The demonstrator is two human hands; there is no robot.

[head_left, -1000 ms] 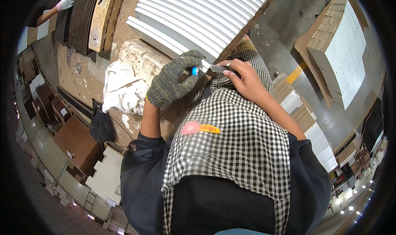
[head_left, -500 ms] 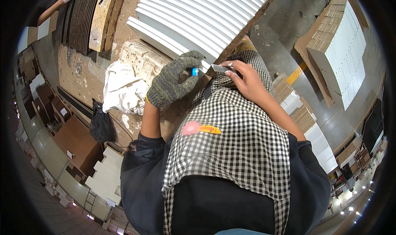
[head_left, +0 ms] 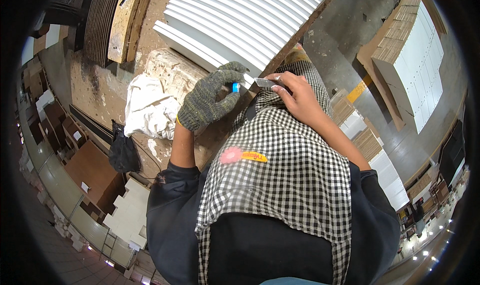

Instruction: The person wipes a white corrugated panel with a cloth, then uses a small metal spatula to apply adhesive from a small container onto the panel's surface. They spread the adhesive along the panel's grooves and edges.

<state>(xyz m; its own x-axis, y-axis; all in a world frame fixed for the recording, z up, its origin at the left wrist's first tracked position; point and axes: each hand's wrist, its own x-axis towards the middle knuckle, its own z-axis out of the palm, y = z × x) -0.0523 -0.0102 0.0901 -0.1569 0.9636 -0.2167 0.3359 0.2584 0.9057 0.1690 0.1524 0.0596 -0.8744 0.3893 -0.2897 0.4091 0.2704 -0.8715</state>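
Observation:
My left hand, in a grey-green knitted glove, is closed round the near end of a white board. A small blue thing shows between its thumb and fingers; its kind is not clear. My bare right hand pinches a small flat metal scraper, with whitish smears on the fingertips. The scraper's edge points left, at or very close to the board's end; contact is hard to tell. Beyond the hands lies a row of many white boards, packed side by side.
A white cloth lies on the worn brown bench at the left, above a black bag. Dark ribbed strips and a wooden plank stand farther back. Stacked white panels rest on the right floor.
The scraper and my right fingers have shifted slightly left toward the board's end. Another person's arm at the upper left has gone from view. My left hand is nearly still.

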